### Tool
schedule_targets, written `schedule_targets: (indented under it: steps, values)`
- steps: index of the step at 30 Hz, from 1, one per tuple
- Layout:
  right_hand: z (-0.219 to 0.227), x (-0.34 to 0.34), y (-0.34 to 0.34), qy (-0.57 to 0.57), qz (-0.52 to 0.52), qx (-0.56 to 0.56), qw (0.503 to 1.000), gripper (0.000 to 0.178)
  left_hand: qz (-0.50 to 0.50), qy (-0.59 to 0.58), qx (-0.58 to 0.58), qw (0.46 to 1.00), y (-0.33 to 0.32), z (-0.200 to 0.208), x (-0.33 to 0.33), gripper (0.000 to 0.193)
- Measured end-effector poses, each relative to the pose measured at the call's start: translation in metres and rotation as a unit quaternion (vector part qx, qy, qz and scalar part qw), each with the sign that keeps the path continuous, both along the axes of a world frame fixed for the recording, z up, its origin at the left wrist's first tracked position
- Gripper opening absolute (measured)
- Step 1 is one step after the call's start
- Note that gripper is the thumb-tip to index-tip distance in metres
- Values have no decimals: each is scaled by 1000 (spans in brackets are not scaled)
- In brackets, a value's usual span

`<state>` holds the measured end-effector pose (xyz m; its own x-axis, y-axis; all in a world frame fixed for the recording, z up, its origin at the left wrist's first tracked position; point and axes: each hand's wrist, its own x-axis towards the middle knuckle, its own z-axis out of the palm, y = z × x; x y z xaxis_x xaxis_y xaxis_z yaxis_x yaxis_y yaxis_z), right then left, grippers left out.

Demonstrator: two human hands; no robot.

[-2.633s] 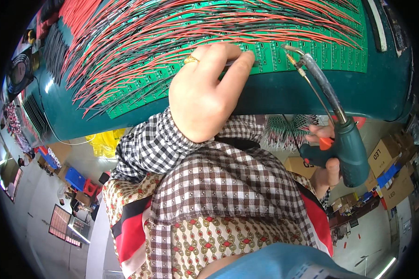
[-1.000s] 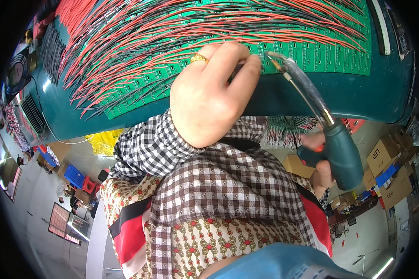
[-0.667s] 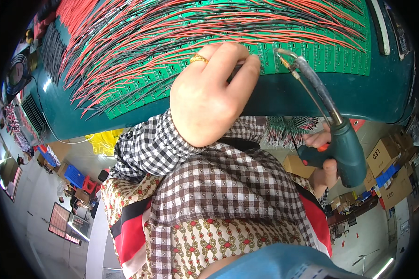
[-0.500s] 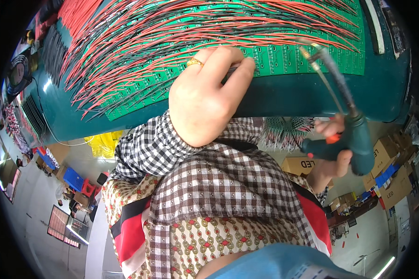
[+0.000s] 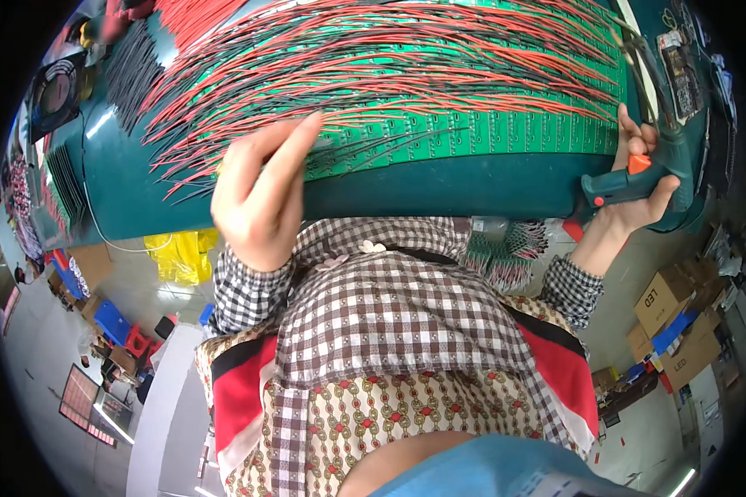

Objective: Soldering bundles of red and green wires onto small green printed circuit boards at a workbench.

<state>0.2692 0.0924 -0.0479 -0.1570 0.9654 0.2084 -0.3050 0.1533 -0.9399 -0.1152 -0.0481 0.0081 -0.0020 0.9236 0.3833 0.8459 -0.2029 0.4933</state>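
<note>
My left hand (image 5: 261,195) is raised over the near left part of the green circuit boards (image 5: 481,137), bent at the fingers and smeared by motion. Whether its fingertips pinch anything does not show. Beside it, a few loose black wires (image 5: 389,147) lie across the near row of boards. Red and black wires (image 5: 373,79) fan out in rows over the boards behind. At the right, my right hand (image 5: 630,217) is wrapped round the handle of a dark green soldering gun (image 5: 617,189) with an orange trigger. Its metal barrel points up, past the boards' right end.
Bundles of red wires (image 5: 195,21) and black wires (image 5: 133,74) lie at the far left of the green table (image 5: 472,186), near a black fan (image 5: 55,95). A stack of boards (image 5: 65,186) stands at the left edge. Cartons (image 5: 688,348) sit lower right.
My left hand has moved left and away from the near row, where black wires now show. My right hand has carried the soldering gun up and right, off the boards.
</note>
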Motion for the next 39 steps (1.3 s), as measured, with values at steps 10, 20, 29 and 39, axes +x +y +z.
schedule_targets:
  steps: [10,20,29,39]
  values:
    - [-22,50,-2,176,-7,-64,982,75,564,-298,-32,770,-200,-134,4,25]
    - [0,41,-31,171,-36,-114,978,69,543,-307,-200,755,-261,-226,-20,25]
    - [8,58,-61,349,-10,-154,924,55,472,-219,-411,748,-288,-202,-16,25]
    - [-11,60,3,213,2,-94,972,67,399,-144,-385,820,-225,-274,-21,24]
